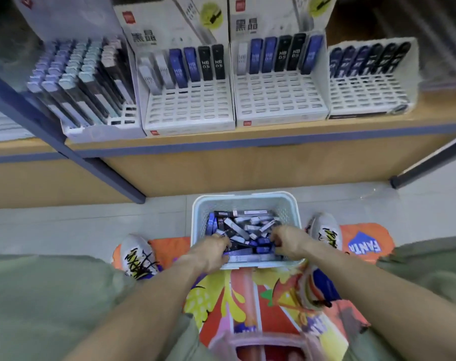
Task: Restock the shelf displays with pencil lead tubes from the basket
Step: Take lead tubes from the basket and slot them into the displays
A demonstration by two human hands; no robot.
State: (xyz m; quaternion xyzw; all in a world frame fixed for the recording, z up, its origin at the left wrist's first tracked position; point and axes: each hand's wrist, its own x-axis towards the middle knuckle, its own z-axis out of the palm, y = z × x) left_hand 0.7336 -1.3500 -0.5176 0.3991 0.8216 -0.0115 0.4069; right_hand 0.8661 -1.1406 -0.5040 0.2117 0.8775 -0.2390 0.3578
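Note:
A pale plastic basket [245, 200] stands on the floor between my feet, holding a jumble of black, blue and white pencil lead tubes [243, 226]. Both hands are down inside it at the near side. My left hand [212, 250] is curled over tubes at the near left; my right hand [286, 242] is curled over tubes at the near right. Whether either has a tube gripped is hidden by the fingers. On the wooden shelf [247, 135] above stand white slotted display trays [190, 108] [280, 96] [367, 93], each with only a back row of tubes.
A fuller display of pale-capped tubes [86, 82] stands at the shelf's left. A blue-grey shelf upright [73, 157] slants down to the floor at left. A colourful mat [247, 295] lies under my feet, with my shoes [139, 254] [326, 229] either side of the basket.

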